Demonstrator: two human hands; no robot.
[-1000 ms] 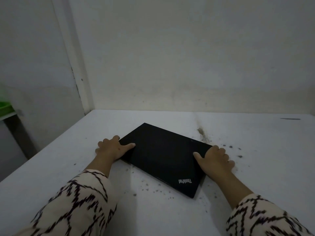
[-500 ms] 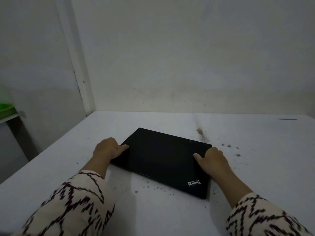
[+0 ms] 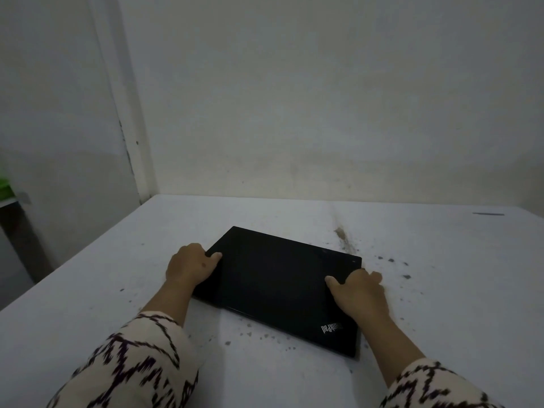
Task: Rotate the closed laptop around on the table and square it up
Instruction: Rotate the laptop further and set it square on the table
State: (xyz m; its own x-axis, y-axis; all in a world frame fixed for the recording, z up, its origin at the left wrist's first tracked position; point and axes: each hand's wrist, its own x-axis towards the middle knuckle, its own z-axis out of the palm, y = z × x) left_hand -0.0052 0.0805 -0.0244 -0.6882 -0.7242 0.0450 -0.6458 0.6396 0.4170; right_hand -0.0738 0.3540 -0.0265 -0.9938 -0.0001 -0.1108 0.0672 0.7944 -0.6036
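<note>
A closed black laptop (image 3: 276, 284) lies flat on the white table (image 3: 294, 378), turned at a slight angle, its far-left corner furthest from me. Its logo sits upside down at the near-right corner. My left hand (image 3: 190, 266) grips the laptop's left edge, thumb on the lid and fingers curled around the side. My right hand (image 3: 360, 291) grips the right edge the same way, thumb resting on the lid. Both patterned sleeves reach in from the bottom of the frame.
Dark specks and a brownish stain (image 3: 341, 234) mark the tabletop beyond and beside the laptop. A plain wall (image 3: 323, 113) rises right behind the table's far edge. The table's left edge drops off toward a dark floor; something green (image 3: 4, 188) sits at far left.
The laptop has turned clockwise under both hands, its near edge swinging closer to parallel with me. My left hand slid along the left edge with it and the right hand moved further away.
</note>
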